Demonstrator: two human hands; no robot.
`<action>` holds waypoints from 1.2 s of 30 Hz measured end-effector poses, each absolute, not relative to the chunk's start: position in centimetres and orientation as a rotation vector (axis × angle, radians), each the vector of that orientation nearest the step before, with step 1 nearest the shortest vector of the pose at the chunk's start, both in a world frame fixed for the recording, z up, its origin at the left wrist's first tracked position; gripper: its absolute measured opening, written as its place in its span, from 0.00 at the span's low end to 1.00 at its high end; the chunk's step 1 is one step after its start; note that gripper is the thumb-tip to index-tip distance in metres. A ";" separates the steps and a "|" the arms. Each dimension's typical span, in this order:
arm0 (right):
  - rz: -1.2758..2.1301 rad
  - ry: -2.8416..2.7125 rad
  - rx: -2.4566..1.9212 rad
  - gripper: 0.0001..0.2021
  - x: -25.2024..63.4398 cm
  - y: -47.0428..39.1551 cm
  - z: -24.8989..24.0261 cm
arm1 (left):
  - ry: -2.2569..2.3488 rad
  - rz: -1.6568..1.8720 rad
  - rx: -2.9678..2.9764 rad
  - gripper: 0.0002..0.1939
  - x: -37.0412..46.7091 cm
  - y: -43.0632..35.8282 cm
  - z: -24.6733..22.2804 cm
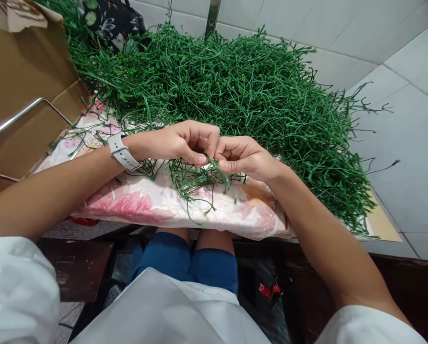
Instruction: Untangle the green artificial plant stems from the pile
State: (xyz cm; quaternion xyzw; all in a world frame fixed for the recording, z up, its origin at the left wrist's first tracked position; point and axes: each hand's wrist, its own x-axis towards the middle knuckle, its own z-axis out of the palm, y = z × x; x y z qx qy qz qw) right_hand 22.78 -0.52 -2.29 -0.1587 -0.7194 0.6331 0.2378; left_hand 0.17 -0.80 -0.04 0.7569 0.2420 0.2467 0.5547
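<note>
My left hand (188,141) and my right hand (247,155) meet over the front of a padded, flower-patterned cloth (127,205). Thumb and fingers of each are pinched on a thin green plastic stem (225,176), whose end hangs down below my right thumb. A small loose bunch of green stems (188,181) lies on the cloth just under my hands. Behind them rises a large heap of the same green stems (235,81) with small knobby tips. My fingers hide part of the piece between them.
Brown cardboard (27,71) stands at the left, with a bent metal rod (16,117) in front. A dark floral bag (118,24) sits at the back left. White tiled walls (343,28) close off the back and right. A metal post (213,19) rises behind the heap.
</note>
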 end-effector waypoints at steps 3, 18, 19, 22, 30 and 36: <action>1.788 -2.031 -0.333 0.19 22.7 -0.5 -2.1 | 0.552 0.580 1.757 0.18 0.5 -1.1 0.2; 1.648 -1.788 -0.617 0.20 22.8 -0.4 -2.0 | 0.701 0.607 1.916 0.15 -0.1 -0.8 1.3; 1.610 -1.771 -0.634 0.20 22.5 -0.4 -2.1 | 0.726 0.614 1.992 0.16 -0.2 -0.8 1.4; 1.493 -1.767 -0.646 0.20 22.2 0.1 -2.4 | 0.783 0.661 2.200 0.22 -0.3 -0.6 1.3; 1.213 -1.756 -0.685 0.18 23.2 0.9 -1.8 | 0.816 0.961 2.270 0.31 -0.4 0.3 0.8; 0.896 -1.798 -0.696 0.13 22.6 1.0 -2.5 | 0.901 1.303 2.439 0.26 -0.2 0.5 0.2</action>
